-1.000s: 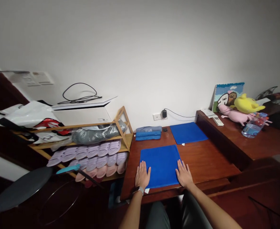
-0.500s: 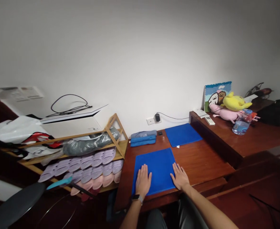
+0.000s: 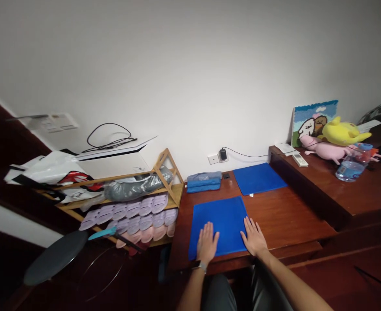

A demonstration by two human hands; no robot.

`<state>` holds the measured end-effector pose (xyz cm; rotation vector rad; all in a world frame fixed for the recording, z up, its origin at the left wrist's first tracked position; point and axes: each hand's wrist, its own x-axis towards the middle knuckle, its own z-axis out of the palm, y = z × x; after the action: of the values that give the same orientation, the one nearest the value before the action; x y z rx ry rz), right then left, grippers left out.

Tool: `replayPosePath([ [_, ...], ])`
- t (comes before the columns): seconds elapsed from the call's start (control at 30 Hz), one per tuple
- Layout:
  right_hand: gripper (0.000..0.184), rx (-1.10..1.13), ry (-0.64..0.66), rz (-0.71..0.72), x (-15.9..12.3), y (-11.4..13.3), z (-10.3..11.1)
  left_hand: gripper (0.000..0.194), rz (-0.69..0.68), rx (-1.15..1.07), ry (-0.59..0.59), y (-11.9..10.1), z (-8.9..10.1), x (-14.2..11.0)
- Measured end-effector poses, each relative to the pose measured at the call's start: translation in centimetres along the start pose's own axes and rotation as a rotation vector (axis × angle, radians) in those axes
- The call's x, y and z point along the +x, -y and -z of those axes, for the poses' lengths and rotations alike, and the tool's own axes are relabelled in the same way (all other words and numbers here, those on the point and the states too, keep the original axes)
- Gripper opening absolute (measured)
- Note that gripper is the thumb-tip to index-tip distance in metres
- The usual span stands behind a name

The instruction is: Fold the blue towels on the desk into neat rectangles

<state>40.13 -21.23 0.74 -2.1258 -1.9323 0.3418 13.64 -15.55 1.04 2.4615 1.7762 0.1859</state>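
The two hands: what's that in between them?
The near blue cloth lies between the left hand and right hand, spread flat on the table; the head view shows it.

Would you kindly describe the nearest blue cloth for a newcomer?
Find the lower brown table by the wall. A flat blue cloth lies near its front edge. Unlike the other flat cloth and folded stack behind, it has the left hand on it and the right hand at its right edge.
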Motion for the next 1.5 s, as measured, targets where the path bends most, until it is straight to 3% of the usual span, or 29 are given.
replayPosePath([
  [0.1,0.073,-0.01,0.008,-0.006,0.0,0.0,0.1,0.069,0.107,0.048,-0.065,7.1,0.5,-2.2],
  [0.2,0.074,-0.023,0.034,-0.014,0.1,0.0,0.3,0.068,0.08,0.069,-0.127,9.9,0.1,-3.6],
  [0.43,0.072,-0.016,-0.008,-0.049,-0.9,-0.1,0.2,0.069,0.068,0.093,-0.169,9.2,-0.8,-3.5],
  [0.63,0.07,-0.029,0.002,-0.024,-1.9,-0.1,0.1,0.067,0.049,0.112,-0.199,10.1,-1.2,-3.6],
  [0.77,0.069,-0.031,-0.008,-0.021,-1.7,0.1,0.1,0.065,0.038,0.124,-0.245,9.7,-0.6,-3.5],
  [0.87,0.067,-0.027,-0.021,-0.018,-1.7,0.1,0.0,0.063,-0.03,0.1,-0.301,5.9,0.8,-2.4],
  [1.0,0.068,-0.031,-0.022,-0.004,-1.7,0.0,0.0,0.063,-0.256,0.006,-0.221,-4.6,1.8,0.5],
  [1.1,0.066,-0.044,-0.006,0.018,-1.7,-0.2,-0.1,0.064,-0.36,-0.062,-0.092,-12.3,0.5,2.4],
  [1.17,0.065,-0.058,0.007,0.027,-1.7,-0.3,-0.2,0.064,-0.343,-0.086,-0.013,-14.8,-0.8,3.0],
  [1.2,0.065,-0.062,0.011,0.025,-1.7,-0.3,-0.2,0.063,-0.328,-0.092,0.012,-15.0,-1.3,3.1],
  [1.23,0.065,-0.063,0.008,0.02,-1.7,-0.3,-0.2,0.063,-0.315,-0.095,0.027,-14.4,-1.7,3.0],
  [1.3,0.066,-0.058,-0.004,0.005,-1.7,-0.2,-0.2,0.064,-0.283,-0.086,0.026,-11.3,-1.7,2.5],
  [1.5,0.069,-0.036,-0.008,-0.013,-1.7,-0.2,-0.1,0.068,0.063,0.02,-0.087,3.7,-0.2,-0.4],
])
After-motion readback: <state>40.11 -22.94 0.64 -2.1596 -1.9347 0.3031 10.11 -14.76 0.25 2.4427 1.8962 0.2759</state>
